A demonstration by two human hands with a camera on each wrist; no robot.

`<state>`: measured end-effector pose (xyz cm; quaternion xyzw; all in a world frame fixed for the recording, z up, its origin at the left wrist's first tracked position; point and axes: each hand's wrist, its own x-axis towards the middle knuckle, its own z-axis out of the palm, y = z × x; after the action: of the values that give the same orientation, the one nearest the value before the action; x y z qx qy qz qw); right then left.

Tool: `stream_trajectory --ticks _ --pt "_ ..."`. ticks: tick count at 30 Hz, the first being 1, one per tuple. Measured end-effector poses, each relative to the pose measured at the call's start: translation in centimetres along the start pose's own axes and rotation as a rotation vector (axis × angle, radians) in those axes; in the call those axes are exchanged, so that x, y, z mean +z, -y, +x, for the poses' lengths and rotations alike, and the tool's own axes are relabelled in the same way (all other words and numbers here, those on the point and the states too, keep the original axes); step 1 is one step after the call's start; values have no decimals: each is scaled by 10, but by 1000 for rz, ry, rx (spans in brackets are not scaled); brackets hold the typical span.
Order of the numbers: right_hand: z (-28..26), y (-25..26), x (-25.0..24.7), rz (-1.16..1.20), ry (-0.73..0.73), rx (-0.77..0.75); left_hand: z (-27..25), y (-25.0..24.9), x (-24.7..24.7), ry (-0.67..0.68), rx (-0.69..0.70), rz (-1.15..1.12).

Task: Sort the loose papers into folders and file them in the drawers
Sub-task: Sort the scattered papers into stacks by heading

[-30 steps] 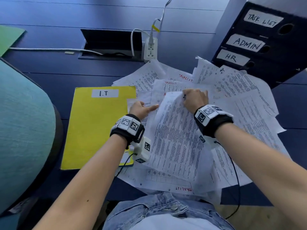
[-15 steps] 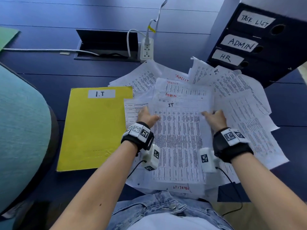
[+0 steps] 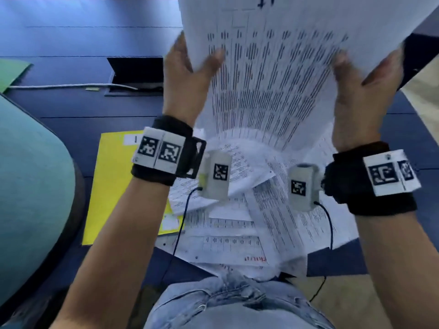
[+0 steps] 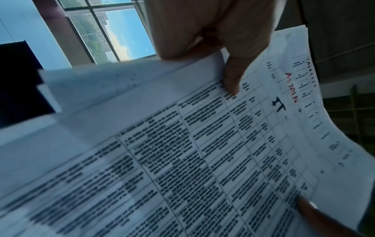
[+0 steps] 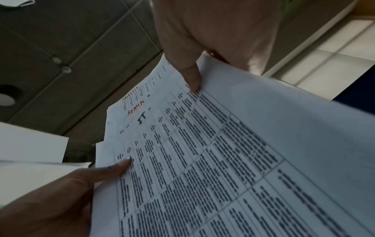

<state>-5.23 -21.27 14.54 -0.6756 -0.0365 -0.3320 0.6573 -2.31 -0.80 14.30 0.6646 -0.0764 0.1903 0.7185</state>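
Observation:
Both hands hold a stack of printed sheets (image 3: 273, 67) up in front of the camera, above the desk. My left hand (image 3: 187, 74) pinches its left edge, thumb on the front. My right hand (image 3: 356, 86) pinches the right edge the same way. In the left wrist view the left hand (image 4: 223, 48) has its thumb on the top sheet (image 4: 182, 160), marked "IT"; a sheet marked "ADMIN" shows behind. The right wrist view has the right hand (image 5: 192, 77) on the stack (image 5: 223, 160). A yellow folder (image 3: 111, 186) lies on the desk, left of the loose paper pile (image 3: 237, 222).
A teal chair (image 3: 31, 186) stands close at the left. A green folder (image 3: 11, 72) lies at the far left, an open cable box (image 3: 135, 74) with a white cable behind. The dark drawer unit (image 3: 418, 55) is mostly hidden behind the raised sheets.
Both hands took the stack by its sides on the pile and have lifted it off the desk, up toward the camera. It now blocks the drawer labels.

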Motion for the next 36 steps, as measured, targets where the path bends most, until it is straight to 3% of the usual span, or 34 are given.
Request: stream_trajectory --ticks 3,7,11,14,16,18,20,23,26,28,32,36 --pt "-20 -4 -3 9 -6 51 -11 11 -6 29 -61 -33" --pt "-56 -28 -13 21 57 343 -43 45 -13 115 -258 -7" --pt "-63 -47 -20 -238 95 445 -45 82 -26 147 -446 112" --pt "-50 -53 -27 -269 30 464 -39 121 -57 -13 -610 509" --pt "-42 -58 -31 -296 10 471 -44 143 -85 -127 -870 851" --pt "-39 -64 -34 -348 21 479 -55 156 -100 -92 -1137 1081" --pt "-42 -73 -36 -368 34 520 -63 160 -100 -49 -1255 1158" --pt "-53 -86 -37 -416 101 612 -70 160 -93 -25 -1248 1144" --pt "-66 -97 -39 -482 155 694 -72 165 -89 2 -1151 1004" --pt "-72 -106 -43 -541 159 736 -70 167 -92 -75 -1063 940" --pt "-76 -119 -61 -625 19 840 -61 166 -100 -249 -795 698" --pt "-78 -128 -78 -504 -126 986 -61 175 -105 -378 -729 399"
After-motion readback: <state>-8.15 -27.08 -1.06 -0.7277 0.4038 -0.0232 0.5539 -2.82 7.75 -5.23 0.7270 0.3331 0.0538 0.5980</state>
